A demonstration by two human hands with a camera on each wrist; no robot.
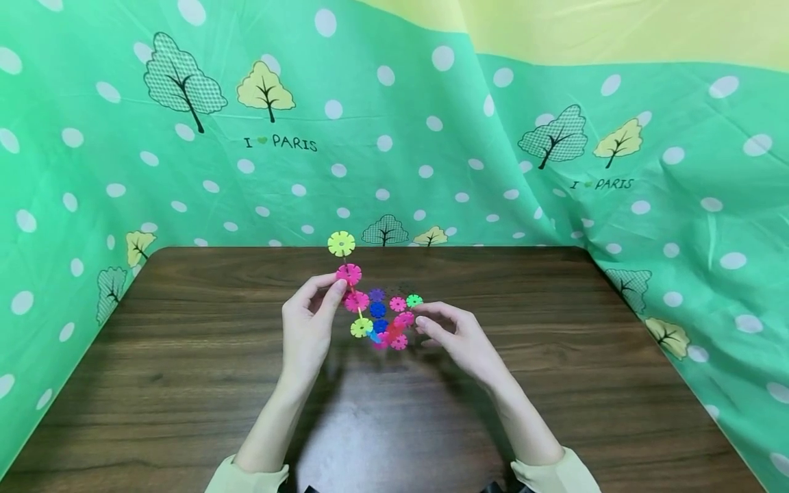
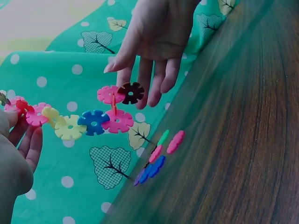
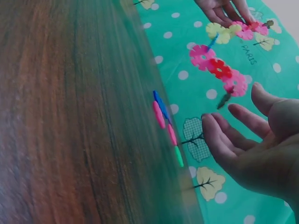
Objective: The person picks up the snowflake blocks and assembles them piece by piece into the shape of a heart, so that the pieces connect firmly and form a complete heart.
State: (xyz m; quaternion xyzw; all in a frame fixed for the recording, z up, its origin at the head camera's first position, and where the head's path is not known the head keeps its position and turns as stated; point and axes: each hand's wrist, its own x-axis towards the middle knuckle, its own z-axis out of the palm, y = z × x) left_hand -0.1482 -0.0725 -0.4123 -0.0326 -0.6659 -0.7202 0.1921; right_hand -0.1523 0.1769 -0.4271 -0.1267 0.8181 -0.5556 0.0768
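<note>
A chain of interlocking snowflake discs, yellow, pink, blue and red, hangs over the table. My left hand (image 1: 310, 329) pinches it between thumb and fingers near a pink disc (image 1: 349, 274); a yellow disc (image 1: 342, 244) tops that end. The chain runs right through another yellow disc (image 2: 70, 127) and a blue disc (image 2: 94, 122) to a pink disc (image 2: 110, 94) and a dark disc (image 2: 131, 93). My right hand (image 1: 459, 340) is beside this far end, fingers relaxed and spread. In the right wrist view its fingertips are close to the dark disc, with nothing between them.
Loose discs lie on the brown wooden table (image 1: 185, 383) behind the chain: a green one (image 1: 414, 300), a pink one (image 1: 397, 303), a purple one (image 1: 376, 294) and blue ones (image 1: 378, 310). A green dotted cloth (image 1: 382, 171) hangs around the table's back and sides.
</note>
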